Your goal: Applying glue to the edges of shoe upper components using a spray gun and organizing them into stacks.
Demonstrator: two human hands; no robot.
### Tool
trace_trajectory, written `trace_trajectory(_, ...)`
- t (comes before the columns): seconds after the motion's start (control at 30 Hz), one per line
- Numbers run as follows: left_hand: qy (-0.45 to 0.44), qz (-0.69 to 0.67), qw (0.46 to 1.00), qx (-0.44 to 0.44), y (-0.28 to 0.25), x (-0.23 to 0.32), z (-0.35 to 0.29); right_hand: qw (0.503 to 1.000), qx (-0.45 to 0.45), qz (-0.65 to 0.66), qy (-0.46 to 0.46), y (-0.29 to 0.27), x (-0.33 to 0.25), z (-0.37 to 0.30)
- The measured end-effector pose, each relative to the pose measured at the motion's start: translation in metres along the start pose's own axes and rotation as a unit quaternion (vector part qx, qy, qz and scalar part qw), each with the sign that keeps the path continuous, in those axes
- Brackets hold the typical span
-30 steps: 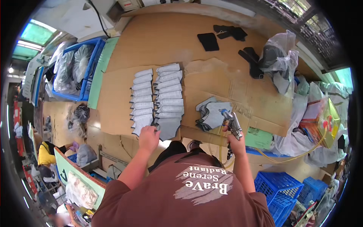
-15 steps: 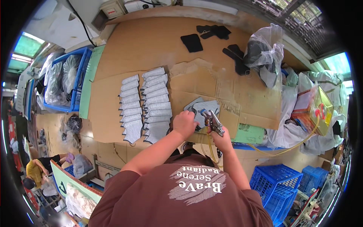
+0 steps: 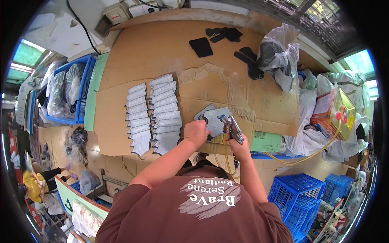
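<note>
Left hand (image 3: 196, 133): fingers curled, touching the left edge of a pile of grey fabric pieces (image 3: 214, 120); pinching a piece or merely resting there, cannot tell.

Right hand (image 3: 240, 148): closed round the handle of a spray gun (image 3: 235, 130).

Spray gun: silver metal, blue at the front end; front end over the right part of the pile, touching or just above, cannot tell.

Pile of grey fabric pieces: unevenly stacked, dark-edged, near the front edge of a cardboard-covered tabletop (image 3: 121, 60), between both hands.

Left row (image 3: 138, 117) and right row (image 3: 166, 115): same grey kind, overlapping like shingles, side by side, left of the pile.

Black pieces (image 3: 201, 47): several, flat, toward the far side, some beside a clear plastic bag (image 3: 279, 52) with dark contents.

Rectangular tin (image 3: 344, 115): off to the right, red fitting on one face, yellow hose (image 3: 302, 161) attached.

Blue crates (image 3: 298, 194): lower right, below tabletop level.

Blue bin (image 3: 89, 89): beyond the left edge, filled with plastic-wrapped goods.

Other person (image 3: 34, 186): far lower left, yellow top.
</note>
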State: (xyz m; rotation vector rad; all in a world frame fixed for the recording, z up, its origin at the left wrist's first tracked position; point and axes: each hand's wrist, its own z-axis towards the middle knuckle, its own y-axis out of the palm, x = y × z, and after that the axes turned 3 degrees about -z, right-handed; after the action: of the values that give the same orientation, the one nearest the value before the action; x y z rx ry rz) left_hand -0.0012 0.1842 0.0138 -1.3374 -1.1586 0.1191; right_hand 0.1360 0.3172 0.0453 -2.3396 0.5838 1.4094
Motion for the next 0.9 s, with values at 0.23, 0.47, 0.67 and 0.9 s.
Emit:
trace_trajectory(0.23, -0.013, -0.030, 0.999, 0.007, 0.002, -0.005, 0.001, 0.997, 0.051, 0.025, -0.048, -0.011, 0.012, 0.005)
trace_trajectory(0.47, -0.065, -0.268, 0.959, 0.056, -0.013, -0.039, -0.001, 0.998, 0.028, 0.004, -0.051, -0.009, 0.008, -0.001)
trace_trajectory(0.67, -0.192, -0.416, 0.860, 0.222, -0.091, -0.171, 0.001, 1.000, 0.006, 0.007, -0.027, -0.002, 0.003, -0.004)
trace_trajectory(0.9, -0.222, -0.361, 0.862, 0.278, -0.143, -0.267, 0.017, 0.999, -0.003, -0.027, -0.023, 0.008, 0.002, -0.004)
